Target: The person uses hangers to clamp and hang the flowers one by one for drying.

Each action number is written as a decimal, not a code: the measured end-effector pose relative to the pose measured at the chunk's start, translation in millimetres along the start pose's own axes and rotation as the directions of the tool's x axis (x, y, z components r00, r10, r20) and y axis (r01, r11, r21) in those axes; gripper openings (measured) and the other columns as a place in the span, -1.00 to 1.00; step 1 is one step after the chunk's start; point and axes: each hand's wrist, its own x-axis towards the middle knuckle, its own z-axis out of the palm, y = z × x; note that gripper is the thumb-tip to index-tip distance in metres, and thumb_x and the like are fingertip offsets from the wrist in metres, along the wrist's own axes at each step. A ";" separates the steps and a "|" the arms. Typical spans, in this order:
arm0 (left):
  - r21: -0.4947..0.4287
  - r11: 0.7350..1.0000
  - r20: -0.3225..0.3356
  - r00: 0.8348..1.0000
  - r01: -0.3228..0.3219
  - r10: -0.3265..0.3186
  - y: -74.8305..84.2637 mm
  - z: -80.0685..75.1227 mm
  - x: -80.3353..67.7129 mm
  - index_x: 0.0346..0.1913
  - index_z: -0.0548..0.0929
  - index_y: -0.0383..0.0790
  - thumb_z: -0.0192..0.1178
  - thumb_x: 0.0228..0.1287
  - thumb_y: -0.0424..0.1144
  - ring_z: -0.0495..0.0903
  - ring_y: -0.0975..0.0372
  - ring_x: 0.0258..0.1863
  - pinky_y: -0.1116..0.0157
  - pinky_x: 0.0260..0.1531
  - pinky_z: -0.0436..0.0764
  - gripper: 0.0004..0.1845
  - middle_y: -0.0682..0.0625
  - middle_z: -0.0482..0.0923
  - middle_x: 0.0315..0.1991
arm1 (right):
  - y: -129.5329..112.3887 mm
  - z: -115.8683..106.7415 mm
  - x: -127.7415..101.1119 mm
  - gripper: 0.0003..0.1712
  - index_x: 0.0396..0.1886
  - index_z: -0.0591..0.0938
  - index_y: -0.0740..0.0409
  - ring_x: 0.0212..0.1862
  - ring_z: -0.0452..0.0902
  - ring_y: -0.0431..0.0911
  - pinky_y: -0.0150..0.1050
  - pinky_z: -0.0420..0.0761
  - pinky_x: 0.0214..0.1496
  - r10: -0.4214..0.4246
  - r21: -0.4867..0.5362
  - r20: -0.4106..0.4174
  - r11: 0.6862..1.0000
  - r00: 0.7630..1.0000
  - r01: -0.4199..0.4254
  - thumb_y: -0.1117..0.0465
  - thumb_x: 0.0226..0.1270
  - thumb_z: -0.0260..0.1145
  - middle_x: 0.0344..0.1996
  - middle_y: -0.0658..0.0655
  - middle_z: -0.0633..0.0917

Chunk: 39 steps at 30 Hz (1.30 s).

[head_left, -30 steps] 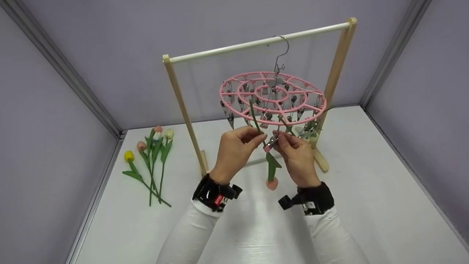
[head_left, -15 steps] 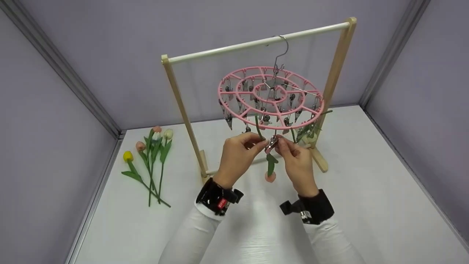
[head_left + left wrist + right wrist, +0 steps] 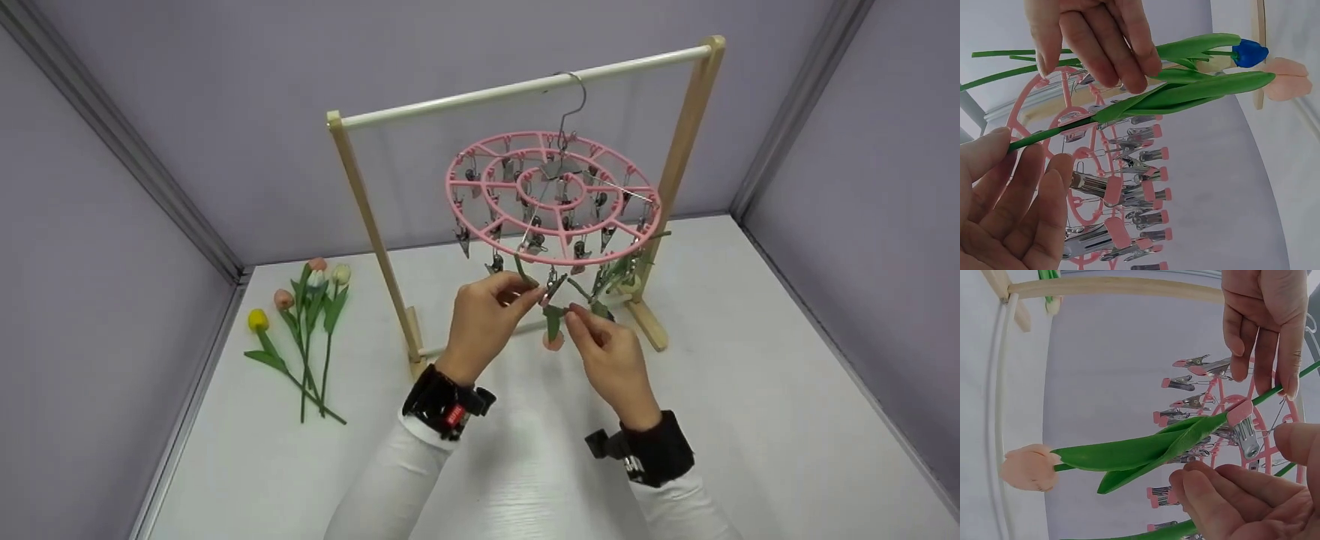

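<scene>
left hand (image 3: 484, 319) pinches tulip stem (image 3: 1050, 133); clip (image 3: 1244, 429) bites it

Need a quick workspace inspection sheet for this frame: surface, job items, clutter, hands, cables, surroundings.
Surface: white table, bare in front.
Job's things: peach tulip hangs head down, stem in a clip of the pink round clip hanger, hooked on the wooden rack.
Clutter: loose tulips lie at left.
Hands: left hand pinches the stem; right hand is by the leaf, fingers relaxed.
Cables: nothing seen.
Surroundings: grey walls.
</scene>
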 end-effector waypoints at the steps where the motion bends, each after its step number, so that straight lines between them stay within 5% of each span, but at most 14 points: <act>1: -0.001 1.000 -0.002 1.000 0.002 -0.002 -0.7 -0.3 -0.2 -0.27 0.77 -0.18 0.37 0.28 -0.18 0.65 0.35 -0.45 0.38 -0.41 0.61 -0.87 0.11 0.73 -0.38 | 0.8 -0.5 -4.4 -0.53 0.16 0.64 0.28 -0.45 0.47 -0.16 -0.42 0.43 -0.44 -0.007 -0.010 0.011 1.000 1.000 0.007 0.03 0.48 0.24 -0.08 0.17 0.74; 4: -0.002 1.000 -0.006 1.000 0.018 -0.018 -2.8 -1.2 -1.0 -0.26 0.77 -0.18 0.37 0.28 -0.20 0.66 0.38 -0.43 0.38 -0.39 0.63 -0.89 0.10 0.73 -0.37 | 4.9 -1.3 -17.5 -0.56 0.15 0.64 0.30 -0.16 0.65 -0.17 -0.35 0.61 -0.20 -0.026 -0.025 0.044 0.999 0.999 0.027 0.06 0.48 0.25 0.00 0.14 0.72; 8: -0.005 0.999 -0.009 0.999 0.046 -0.046 -6.2 -1.8 -2.1 -0.25 0.77 -0.18 0.38 0.26 -0.22 0.66 0.40 -0.41 0.39 -0.37 0.63 -0.90 0.09 0.74 -0.34 | 11.8 -5.2 -30.1 -0.58 0.13 0.65 0.33 0.03 0.65 -0.11 -0.23 0.64 -0.03 -0.023 -0.020 0.060 0.999 0.998 0.025 0.11 0.48 0.26 0.02 0.16 0.71; 16: -0.023 0.999 -0.011 0.999 0.048 -0.048 -11.7 1.0 -5.4 -0.21 0.76 -0.21 0.37 0.28 -0.21 0.66 0.39 -0.40 0.37 -0.38 0.63 -0.86 0.09 0.74 -0.31 | 21.6 -25.9 -36.1 -0.59 0.12 0.66 0.30 0.03 0.65 -0.07 -0.46 0.58 -0.05 0.041 -0.015 -0.004 0.999 0.999 -0.041 0.10 0.48 0.25 -0.02 0.17 0.73; 39: -0.023 0.999 0.048 0.998 0.042 -0.041 -4.8 19.0 -10.1 -0.19 0.78 -0.23 0.38 0.27 -0.17 0.66 0.40 -0.39 0.42 -0.36 0.63 -0.81 0.06 0.74 -0.30 | 41.4 -51.5 -38.2 -0.56 0.03 0.73 0.25 0.01 0.65 -0.16 -0.53 0.55 -0.07 0.098 -0.091 -0.068 0.990 0.993 -0.104 -0.02 0.47 0.25 -0.09 0.10 0.76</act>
